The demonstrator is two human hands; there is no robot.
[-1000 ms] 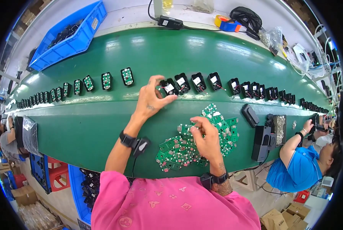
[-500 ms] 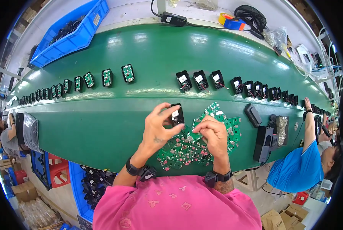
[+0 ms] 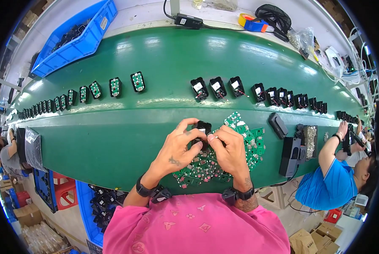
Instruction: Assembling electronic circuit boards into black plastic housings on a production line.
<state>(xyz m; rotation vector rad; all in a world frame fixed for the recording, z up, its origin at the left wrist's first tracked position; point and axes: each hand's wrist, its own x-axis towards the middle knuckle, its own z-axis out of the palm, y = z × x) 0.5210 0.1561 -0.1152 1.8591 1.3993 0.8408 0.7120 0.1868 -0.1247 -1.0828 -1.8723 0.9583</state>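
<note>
Holding a small black housing [image 3: 203, 128] between both hands just above the near edge of the green conveyor belt [image 3: 113, 144]: left hand [image 3: 176, 148] curled around it from the 9 o'clock side, thumb and forefinger pinched on its upper corner; right hand [image 3: 229, 150] closed on it from 3 o'clock, fingertips pressing at its lower face. Beneath and to 3 o'clock of the hands lies a loose heap of green circuit boards [image 3: 248, 139]. At 12 o'clock, farther up the belt, stands a row of open black housings [image 3: 217, 87]; at 10 o'clock a row of housings with green boards fitted [image 3: 113, 86]. Handling judgement: the piece is small and light, so a fingertip pinch on the edges suits it; keep it level and square between the two hands, press evenly rather than at one corner, and keep the wrists clear of the board heap so none slide off the belt edge. A black elongated device [image 3: 292, 154] sits at 3 o'clock, near a co-worker's arm [image 3: 329, 150]. Not determinable: whether a board already sits inside the held housing, since fingers cover most of it; the interior detail of the blue bin [image 3: 77, 40] at 11 o'clock; the far ends of both rows, which shrink and bend into the picture's rim.
</note>
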